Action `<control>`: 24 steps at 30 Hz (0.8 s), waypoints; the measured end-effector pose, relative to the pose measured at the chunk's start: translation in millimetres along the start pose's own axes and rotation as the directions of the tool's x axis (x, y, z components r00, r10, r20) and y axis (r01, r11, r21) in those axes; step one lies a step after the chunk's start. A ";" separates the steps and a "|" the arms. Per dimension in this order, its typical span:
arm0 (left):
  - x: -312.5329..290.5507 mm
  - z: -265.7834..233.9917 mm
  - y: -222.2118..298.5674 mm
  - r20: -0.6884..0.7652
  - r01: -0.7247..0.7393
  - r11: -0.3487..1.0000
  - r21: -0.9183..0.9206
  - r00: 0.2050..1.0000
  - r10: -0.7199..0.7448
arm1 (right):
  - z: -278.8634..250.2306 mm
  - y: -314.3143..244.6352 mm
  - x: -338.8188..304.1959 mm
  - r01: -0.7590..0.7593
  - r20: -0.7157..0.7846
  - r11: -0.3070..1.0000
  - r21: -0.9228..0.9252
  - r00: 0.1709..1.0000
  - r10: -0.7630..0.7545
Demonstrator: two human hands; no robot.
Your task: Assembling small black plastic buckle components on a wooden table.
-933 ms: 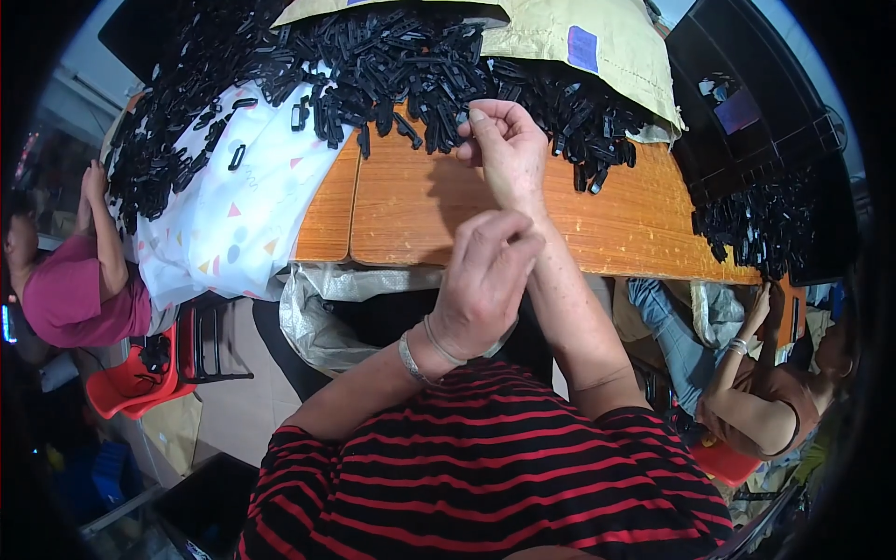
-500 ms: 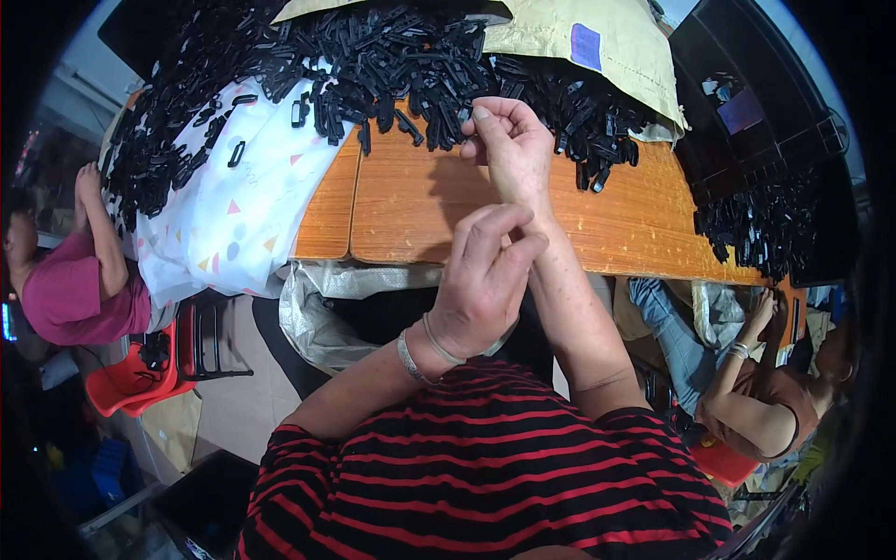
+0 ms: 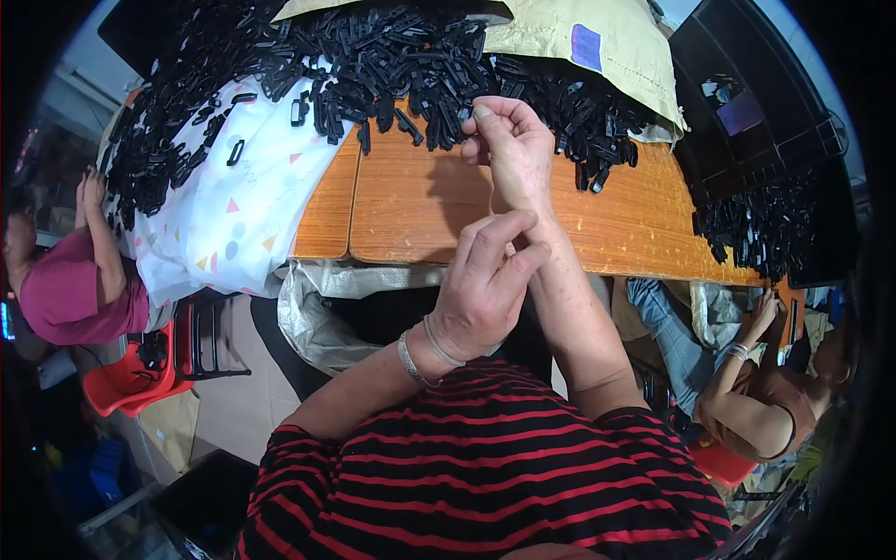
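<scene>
My left hand (image 3: 481,285) is bent over my right forearm near the wrist, its fingertips apart and resting against the skin. I see nothing held in it. Beyond it, my right hand (image 3: 516,145) is raised over the wooden table (image 3: 420,219), at the near edge of a heap of small black plastic parts (image 3: 401,61). Its thumb and forefinger are pinched together and the other fingers curl in. Whatever may be between those fingertips is too small or hidden to make out against the black parts behind.
White patterned sheeting (image 3: 219,205) drapes over the table's left side beneath more parts. A yellowish paper sack (image 3: 560,42) lies at the back. A black bin (image 3: 756,112) with parts is tilted at right. A pale woven sack (image 3: 313,322) hangs below the edge. Co-workers sit either side.
My left hand has shifted slightly along my right forearm, its fingertips still against it. My right hand stays almost where it was. The person at left has moved their hands a little.
</scene>
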State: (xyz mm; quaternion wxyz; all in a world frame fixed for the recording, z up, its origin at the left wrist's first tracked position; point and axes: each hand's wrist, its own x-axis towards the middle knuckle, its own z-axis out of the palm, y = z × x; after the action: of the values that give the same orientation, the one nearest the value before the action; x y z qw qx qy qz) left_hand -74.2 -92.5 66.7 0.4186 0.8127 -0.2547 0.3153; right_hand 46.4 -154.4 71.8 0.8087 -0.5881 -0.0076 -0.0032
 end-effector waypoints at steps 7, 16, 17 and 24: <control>9.6 -0.8 -6.8 -0.100 0.016 1.000 0.020 0.995 -0.014 | 3.9 -0.7 -2.2 -0.016 0.006 1.000 -0.014 1.000 0.016; -2.7 -0.7 -3.5 0.026 0.042 0.997 -0.061 0.999 -0.041 | -2.7 6.4 -2.5 -0.007 0.001 0.999 -0.032 1.000 0.007; -1.3 -1.2 -4.0 0.024 0.043 0.997 -0.061 0.999 -0.042 | -1.5 6.4 -2.7 -0.005 0.007 1.000 -0.029 1.000 0.006; 11.6 -5.2 -8.4 -0.042 0.029 0.998 0.061 0.999 -0.027 | 3.4 6.9 -5.5 -0.003 -0.007 1.000 -0.015 1.000 0.003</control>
State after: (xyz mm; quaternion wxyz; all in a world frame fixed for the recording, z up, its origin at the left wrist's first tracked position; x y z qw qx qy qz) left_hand -62.4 -85.6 73.1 0.4028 0.8221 -0.2247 0.3339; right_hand 41.0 -149.1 66.2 0.8042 -0.5943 -0.0038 -0.0040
